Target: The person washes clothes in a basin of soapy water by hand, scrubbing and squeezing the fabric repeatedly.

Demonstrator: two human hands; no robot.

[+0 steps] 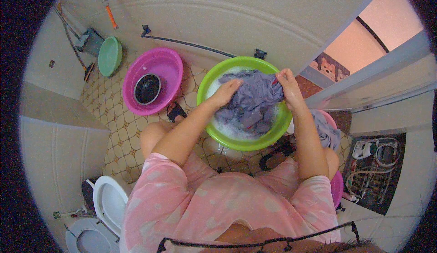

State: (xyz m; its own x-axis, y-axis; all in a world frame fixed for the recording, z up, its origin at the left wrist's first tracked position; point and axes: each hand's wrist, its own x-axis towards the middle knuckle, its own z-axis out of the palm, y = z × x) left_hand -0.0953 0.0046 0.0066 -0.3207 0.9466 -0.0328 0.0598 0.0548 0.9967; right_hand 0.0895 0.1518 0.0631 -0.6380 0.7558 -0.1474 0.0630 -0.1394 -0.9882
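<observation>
A wet grey-purple garment [252,96] with small red patches lies bunched in a lime-green plastic basin [244,145]. White suds [223,130] float on the water around it. My left hand [228,91] grips the cloth on its left side, some fingers hidden in the folds. At the basin's right rim, my right hand [289,86] pinches the garment's upper right edge near a red patch and holds it slightly raised.
Left of the basin stands a magenta tub [174,78] containing a dark round bowl [147,89]. A green basin [110,56] leans near the wall. More grey cloth [326,130] hangs over a pink basin [329,118] at right. A toilet [90,236] is behind left.
</observation>
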